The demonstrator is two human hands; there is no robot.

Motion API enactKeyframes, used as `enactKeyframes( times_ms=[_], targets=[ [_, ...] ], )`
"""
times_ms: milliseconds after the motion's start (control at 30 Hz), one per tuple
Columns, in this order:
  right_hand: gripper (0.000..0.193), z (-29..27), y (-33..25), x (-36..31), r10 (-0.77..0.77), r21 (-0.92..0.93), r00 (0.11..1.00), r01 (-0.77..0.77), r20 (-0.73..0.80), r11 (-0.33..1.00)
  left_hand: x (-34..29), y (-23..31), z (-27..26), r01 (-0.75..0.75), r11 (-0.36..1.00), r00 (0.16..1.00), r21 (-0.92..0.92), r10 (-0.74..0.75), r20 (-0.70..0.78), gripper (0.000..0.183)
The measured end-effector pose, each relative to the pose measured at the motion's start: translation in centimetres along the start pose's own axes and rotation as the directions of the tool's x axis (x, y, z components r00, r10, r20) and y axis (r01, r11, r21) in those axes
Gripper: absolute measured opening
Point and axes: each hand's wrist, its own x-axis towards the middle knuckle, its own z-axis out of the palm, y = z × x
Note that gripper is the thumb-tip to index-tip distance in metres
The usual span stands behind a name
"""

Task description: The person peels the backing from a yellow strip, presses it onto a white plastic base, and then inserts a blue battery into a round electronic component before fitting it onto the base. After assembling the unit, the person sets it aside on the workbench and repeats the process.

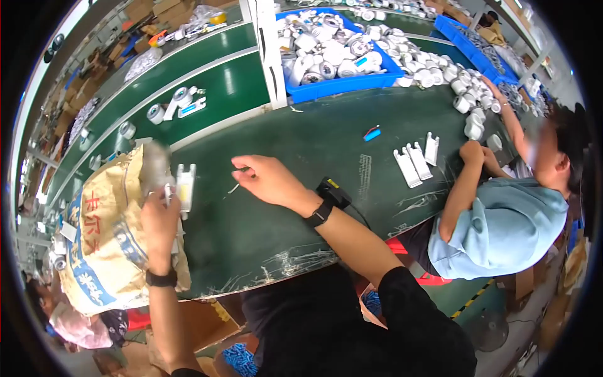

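My left hand [160, 220] is at the side of a large tan paper sack [103, 220]. Its fingers are closed on a small white plastic piece [168, 193], mostly hidden by the hand. Blurred, see-through plastic [156, 164] shows just beyond the fingertips at the sack's mouth. Right beside this hand, a flat white plastic housing [186, 182] lies on the green bench [251, 235]. My right hand [267, 179] hovers over the middle of the bench, fingers loosely curled, with a gap between thumb and finger and nothing seen in it.
A small blue battery [372, 134] with leads lies further back. Several white housings [414, 164] lie to the right. Beyond stands a blue bin [345, 85] full of round white parts, with more heaped beside it. On the right a co-worker [502, 220] in light blue reaches into the heap.
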Motion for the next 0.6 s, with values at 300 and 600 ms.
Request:
enactKeyframes(
  times_ms=[300,600],
  targets=[
    [0.028,3.1,-0.3,-0.9,0.317,0.654,0.933,-0.347,0.169,0.672,-2.5,7.1,5.0,0.240,0.821,0.965,-0.519,-0.143,0.220,0.030],
    [0.033,2.2,1.0,-1.4,0.364,0.384,0.931,-0.348,0.034,0.855,-2.7,1.6,3.8,0.089,0.996,0.993,-0.027,-0.091,-0.072,0.057]
  ],
)
